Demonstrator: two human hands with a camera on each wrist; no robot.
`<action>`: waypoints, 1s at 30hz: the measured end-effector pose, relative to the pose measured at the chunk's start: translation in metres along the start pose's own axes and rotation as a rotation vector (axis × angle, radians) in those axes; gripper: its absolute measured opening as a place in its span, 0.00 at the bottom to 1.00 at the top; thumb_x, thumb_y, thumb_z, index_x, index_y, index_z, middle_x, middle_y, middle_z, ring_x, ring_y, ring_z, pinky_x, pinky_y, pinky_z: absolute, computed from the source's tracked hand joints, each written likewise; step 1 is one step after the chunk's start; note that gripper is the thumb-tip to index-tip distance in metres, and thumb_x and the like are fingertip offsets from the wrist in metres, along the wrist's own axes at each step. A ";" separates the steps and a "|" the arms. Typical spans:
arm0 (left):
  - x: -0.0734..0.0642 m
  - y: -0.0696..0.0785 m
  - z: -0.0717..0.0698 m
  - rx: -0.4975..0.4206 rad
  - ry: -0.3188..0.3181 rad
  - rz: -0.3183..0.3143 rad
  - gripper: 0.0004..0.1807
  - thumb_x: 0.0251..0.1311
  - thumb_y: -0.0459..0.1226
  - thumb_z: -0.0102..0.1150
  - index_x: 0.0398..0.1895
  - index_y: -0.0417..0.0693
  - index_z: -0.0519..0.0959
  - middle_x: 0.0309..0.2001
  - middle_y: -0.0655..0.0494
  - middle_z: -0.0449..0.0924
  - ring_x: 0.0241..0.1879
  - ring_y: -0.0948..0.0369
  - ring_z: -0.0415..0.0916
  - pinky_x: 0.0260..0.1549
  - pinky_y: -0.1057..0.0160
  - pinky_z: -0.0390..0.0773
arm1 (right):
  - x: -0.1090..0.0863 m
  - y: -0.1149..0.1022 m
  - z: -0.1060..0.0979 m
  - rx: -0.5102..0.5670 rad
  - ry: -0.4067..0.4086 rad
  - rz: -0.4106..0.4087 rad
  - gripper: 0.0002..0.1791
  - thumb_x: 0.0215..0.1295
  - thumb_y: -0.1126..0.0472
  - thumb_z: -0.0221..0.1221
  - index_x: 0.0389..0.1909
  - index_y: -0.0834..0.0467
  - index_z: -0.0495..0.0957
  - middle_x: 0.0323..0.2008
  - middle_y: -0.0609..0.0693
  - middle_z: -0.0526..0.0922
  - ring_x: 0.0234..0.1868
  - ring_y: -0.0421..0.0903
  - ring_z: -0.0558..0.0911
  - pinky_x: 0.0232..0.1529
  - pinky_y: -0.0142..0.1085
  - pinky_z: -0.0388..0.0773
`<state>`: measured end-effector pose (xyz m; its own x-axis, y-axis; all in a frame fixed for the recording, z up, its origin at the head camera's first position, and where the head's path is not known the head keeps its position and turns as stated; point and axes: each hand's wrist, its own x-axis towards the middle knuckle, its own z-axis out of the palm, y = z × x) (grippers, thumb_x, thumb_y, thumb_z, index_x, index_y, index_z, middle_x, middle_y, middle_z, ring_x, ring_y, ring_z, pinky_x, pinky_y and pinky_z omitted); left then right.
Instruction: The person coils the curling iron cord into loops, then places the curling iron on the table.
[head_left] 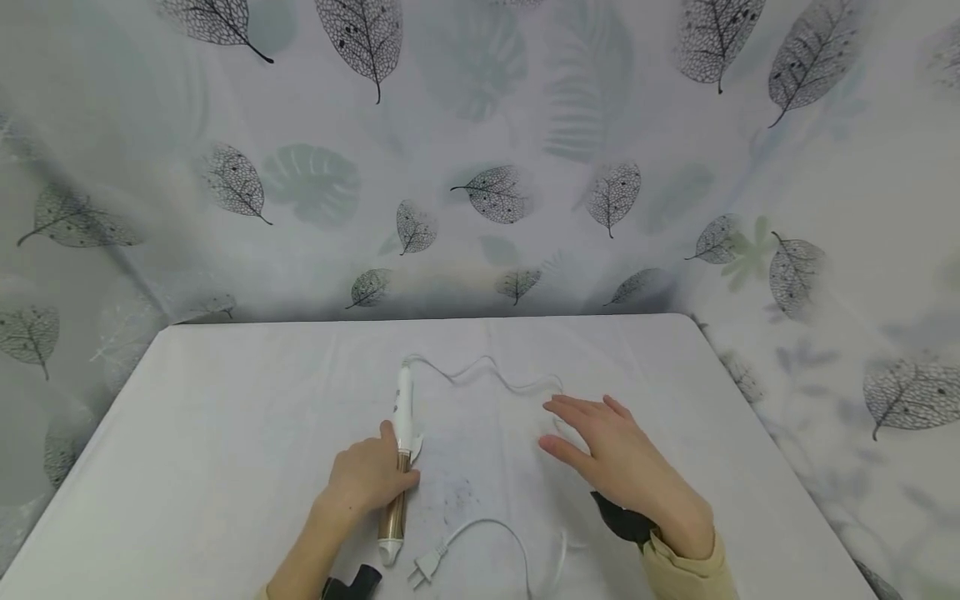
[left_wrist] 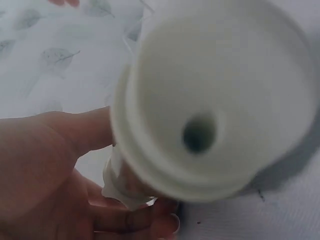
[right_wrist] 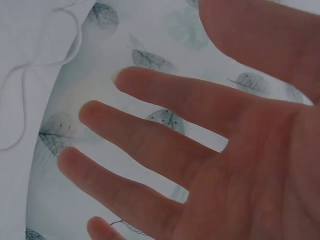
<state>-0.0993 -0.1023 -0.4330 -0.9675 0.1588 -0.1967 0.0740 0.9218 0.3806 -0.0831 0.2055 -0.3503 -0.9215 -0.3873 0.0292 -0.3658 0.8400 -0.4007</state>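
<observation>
A curling iron [head_left: 402,408] with a white handle and a gold barrel lies lengthwise on the white table, its handle toward the far side. My left hand [head_left: 367,475] grips it around the barrel, thumb on the right side. The left wrist view looks onto its white tip [left_wrist: 225,100], with the left hand's fingers [left_wrist: 130,217] wrapped behind. To the right, my right hand [head_left: 611,446] hovers with fingers spread, holding nothing, close to the white cord [head_left: 487,360]. Its open palm [right_wrist: 240,165] fills much of the right wrist view.
A two-pin plug [head_left: 426,567] on a white cord lies near the front, right of the barrel tip. Leaf-printed sheeting [head_left: 495,192] rises behind and beside the table [head_left: 225,400]. Each wrist wears a black camera mount.
</observation>
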 end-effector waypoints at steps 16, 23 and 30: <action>-0.001 -0.006 -0.020 -0.013 0.082 0.140 0.29 0.57 0.32 0.59 0.63 0.37 0.67 0.28 0.50 0.74 0.23 0.58 0.68 0.19 0.58 0.67 | -0.012 -0.003 -0.012 0.024 0.001 -0.047 0.26 0.73 0.39 0.52 0.61 0.51 0.77 0.60 0.47 0.79 0.62 0.54 0.78 0.61 0.55 0.71; -0.005 -0.011 -0.041 -0.022 0.151 0.173 0.30 0.63 0.33 0.63 0.67 0.49 0.66 0.39 0.44 0.77 0.25 0.57 0.72 0.21 0.57 0.71 | -0.009 -0.007 -0.009 0.082 0.067 -0.052 0.22 0.72 0.41 0.55 0.59 0.47 0.79 0.57 0.41 0.81 0.55 0.43 0.81 0.54 0.44 0.78; -0.005 -0.009 -0.060 -0.068 0.244 0.244 0.31 0.64 0.32 0.63 0.69 0.52 0.67 0.40 0.49 0.74 0.27 0.60 0.71 0.22 0.61 0.70 | 0.000 -0.007 -0.002 0.167 0.204 -0.172 0.13 0.69 0.55 0.63 0.52 0.48 0.82 0.49 0.39 0.84 0.42 0.35 0.79 0.38 0.31 0.77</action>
<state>-0.1094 -0.1328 -0.3816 -0.9531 0.2749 0.1264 0.3021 0.8399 0.4510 -0.0803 0.2001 -0.3459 -0.8616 -0.4197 0.2855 -0.5072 0.6882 -0.5188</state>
